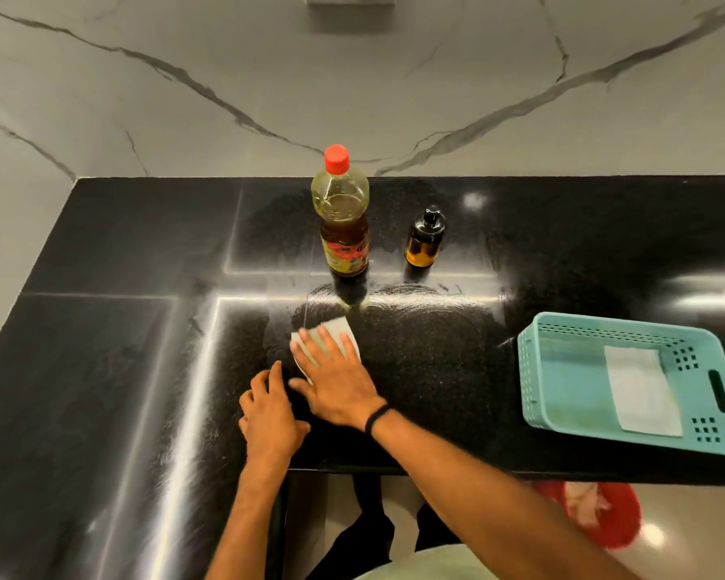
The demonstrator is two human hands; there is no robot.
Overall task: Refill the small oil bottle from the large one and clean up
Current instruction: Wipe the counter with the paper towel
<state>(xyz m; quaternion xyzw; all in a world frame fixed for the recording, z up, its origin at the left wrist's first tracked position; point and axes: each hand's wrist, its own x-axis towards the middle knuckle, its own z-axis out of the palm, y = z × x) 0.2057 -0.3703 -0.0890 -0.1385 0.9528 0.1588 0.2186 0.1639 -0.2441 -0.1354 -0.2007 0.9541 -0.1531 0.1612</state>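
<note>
White tissue (339, 333) is being pressed flat on the black worktop (436, 370) under the spread fingers (310, 343) of the right hand (338, 387), its far corners showing beyond the fingertips. The left hand (268, 416) is resting alongside, fingers loosely curled, gripping nothing.

I can't read any text from here. The large oil bottle (343, 211), upper centre of the frame, carries a red and yellow label (346, 255), but its print is too blurred and small for me to make out a single word.
</note>
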